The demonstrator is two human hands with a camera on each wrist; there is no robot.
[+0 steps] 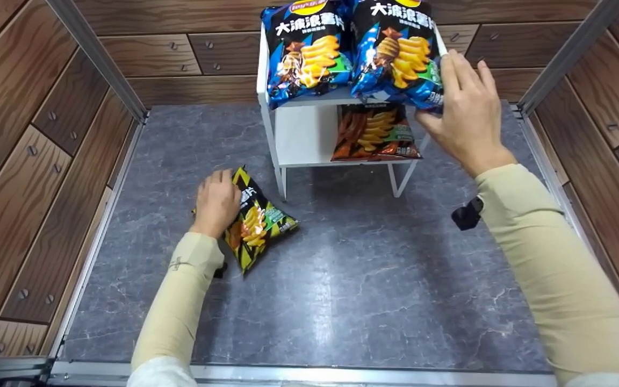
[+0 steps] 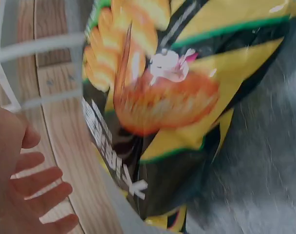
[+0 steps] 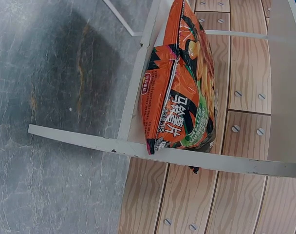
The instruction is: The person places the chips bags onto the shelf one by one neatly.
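A yellow and black chip bag (image 1: 258,223) lies on the grey floor, its printed front up. My left hand (image 1: 217,201) is at the bag's left edge in the head view; in the left wrist view the fingers (image 2: 43,187) are spread loosely beside the bag (image 2: 167,102). Two blue chip bags, a left one (image 1: 309,54) and a right one (image 1: 395,54), lean side by side on the top shelf of a white rack (image 1: 304,137). My right hand (image 1: 470,105) touches the right blue bag's side with fairly straight fingers, thumb near its bottom corner. The right wrist view does not show this hand.
An orange-brown chip bag (image 1: 376,134) rests on the rack's lower shelf, toward the right. Thin white legs (image 1: 409,180) hold the rack above the floor (image 1: 331,301). Wood-patterned panels (image 1: 35,161) stand around the sides and back, with a metal rail (image 1: 342,373) along the front.
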